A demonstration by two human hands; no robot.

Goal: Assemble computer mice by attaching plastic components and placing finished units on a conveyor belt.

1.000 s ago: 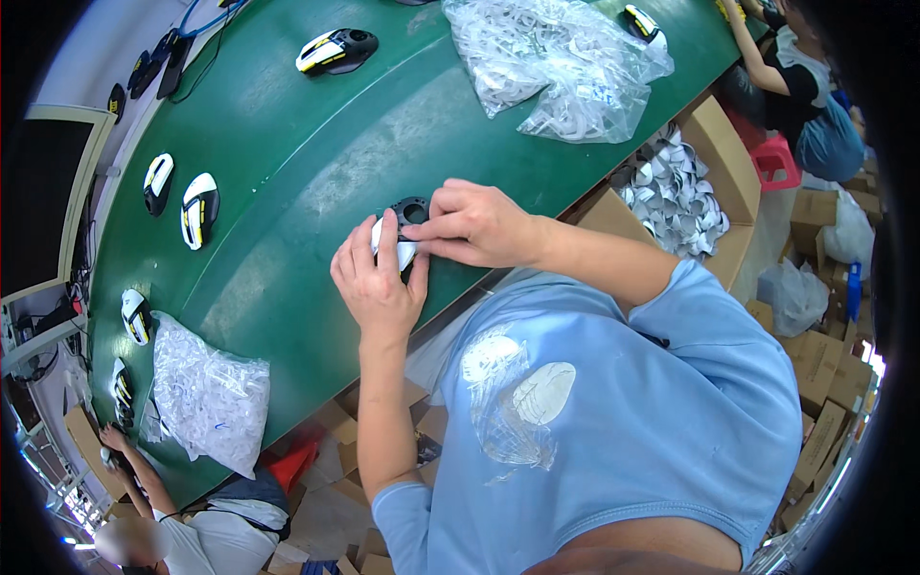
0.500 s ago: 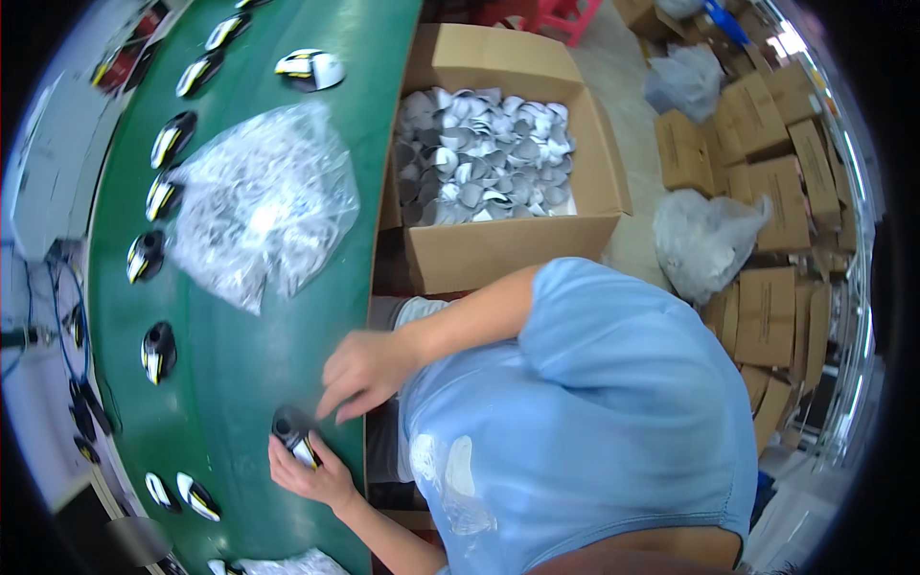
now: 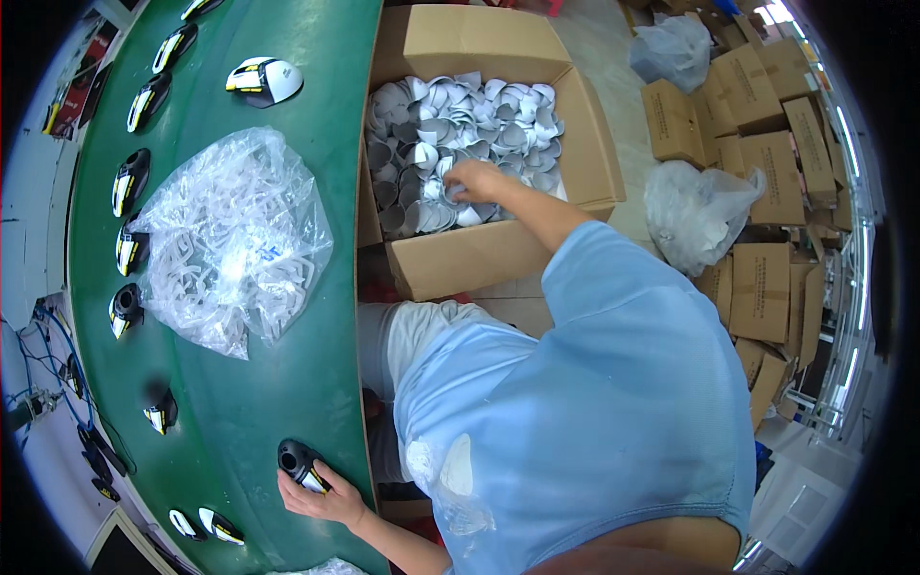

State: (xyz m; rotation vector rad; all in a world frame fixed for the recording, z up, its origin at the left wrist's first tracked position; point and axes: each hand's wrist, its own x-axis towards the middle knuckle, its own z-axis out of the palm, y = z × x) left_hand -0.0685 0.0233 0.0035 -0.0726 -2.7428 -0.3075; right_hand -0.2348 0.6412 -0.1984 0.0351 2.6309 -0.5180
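The grey-and-white curved pieces (image 3: pixel 450 125) are lying heaped in an open carton (image 3: pixel 508 259) at upper centre of the frame, and the right hand (image 3: pixel 471 182) is hanging over the lower middle of that heap, much the nearer hand to it. The black-and-white housing (image 3: pixel 299 460) is sitting well apart from there, lower and further left, near the right edge of the green tabletop (image 3: pixel 230 412), with the left hand (image 3: pixel 326 496) right at it. The housing's long axis is slanting from upper left to lower right, its round dark opening facing the upper-left end and its white-and-yellow part lying toward the fingers. The left grip is closing around the housing's lower end, thumb along one side and fingers along the other, leaving the opening uncovered. The right grip is pointing its bent fingertips down and left among the curved pieces; whether it is pinching one or only touching them, I cannot tell, nor how wide the fingers are standing. A clear plastic bag (image 3: pixel 240 240) of pale parts is lying on the tabletop at left of centre, with similar housings (image 3: pixel 129 182) lining up along its far left side.
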